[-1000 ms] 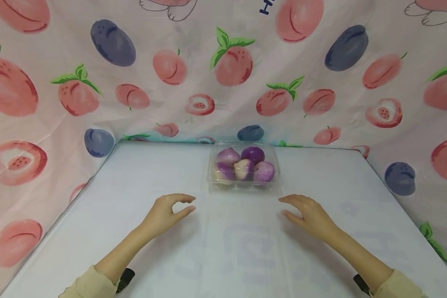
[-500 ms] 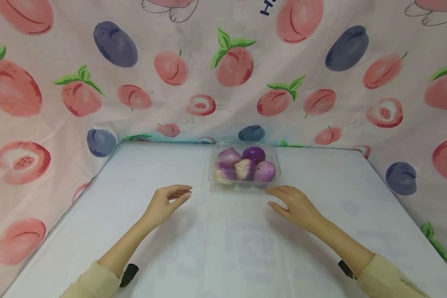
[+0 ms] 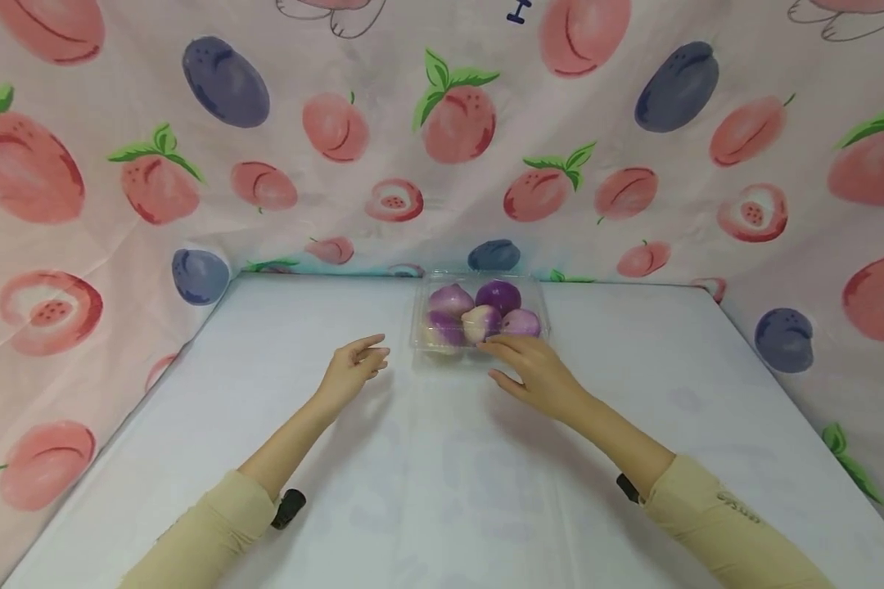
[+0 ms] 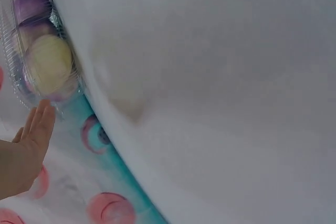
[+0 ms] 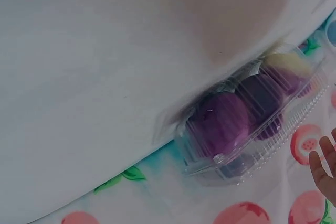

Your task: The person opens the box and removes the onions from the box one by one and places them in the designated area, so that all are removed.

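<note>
A clear plastic clamshell box (image 3: pixel 421 348) sits at the back middle of the white table. Inside lie several purple and cream onions (image 3: pixel 449 301), which show through its lid. My left hand (image 3: pixel 348 372) hovers to the left of the box, apart from it, fingers loosely bent and holding nothing. In front of the box's right part, my right hand (image 3: pixel 538 375) reaches with relaxed fingers and covers its front right corner in the head view. Whether it touches the plastic cannot be told. Both wrist views show the box too, with only part of each hand.
The white table (image 3: pixel 442 491) ends at a fruit-printed cloth (image 3: pixel 390 131) hanging behind and at both sides. A small black device (image 3: pixel 289 509) is under the left wrist, and a similar black device (image 3: pixel 628 488) is under the right one.
Both hands have moved forward toward the box. The right hand has also shifted left and now overlaps the box's front. The box has stayed in its place.
</note>
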The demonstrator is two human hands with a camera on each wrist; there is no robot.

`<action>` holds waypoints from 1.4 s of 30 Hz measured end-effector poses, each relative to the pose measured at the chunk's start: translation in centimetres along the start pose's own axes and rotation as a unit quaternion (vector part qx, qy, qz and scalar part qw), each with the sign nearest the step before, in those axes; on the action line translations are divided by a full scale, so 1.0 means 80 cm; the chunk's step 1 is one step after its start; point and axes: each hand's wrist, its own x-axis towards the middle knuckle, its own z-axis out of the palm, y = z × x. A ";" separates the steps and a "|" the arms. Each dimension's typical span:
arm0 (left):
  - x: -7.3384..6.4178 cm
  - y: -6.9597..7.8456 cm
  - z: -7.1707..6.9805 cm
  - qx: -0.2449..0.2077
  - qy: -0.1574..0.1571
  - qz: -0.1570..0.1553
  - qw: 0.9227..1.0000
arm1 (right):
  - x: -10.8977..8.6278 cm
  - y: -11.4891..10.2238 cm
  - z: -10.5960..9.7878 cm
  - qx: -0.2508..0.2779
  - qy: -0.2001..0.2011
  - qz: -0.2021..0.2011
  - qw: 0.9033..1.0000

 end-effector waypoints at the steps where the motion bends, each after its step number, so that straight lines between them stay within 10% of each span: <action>1: 0.003 0.000 0.002 -0.010 -0.002 -0.012 1.000 | 0.004 0.000 0.003 -0.002 0.001 -0.003 1.000; 11: 0.024 0.003 0.014 -0.171 -0.050 -0.104 0.979 | 0.025 0.000 0.023 0.010 0.011 -0.008 1.000; 18: 0.033 -0.004 0.017 -0.334 -0.106 -0.164 0.922 | 0.039 0.001 0.033 0.023 -0.019 0.016 0.999; 31: 0.052 -0.010 0.029 -0.483 -0.033 -0.210 0.850 | 0.078 0.003 0.060 0.036 -0.107 0.051 0.992; 42: 0.063 -0.005 0.039 -0.504 0.048 -0.230 0.831 | 0.103 0.006 0.079 0.054 -0.127 0.055 0.989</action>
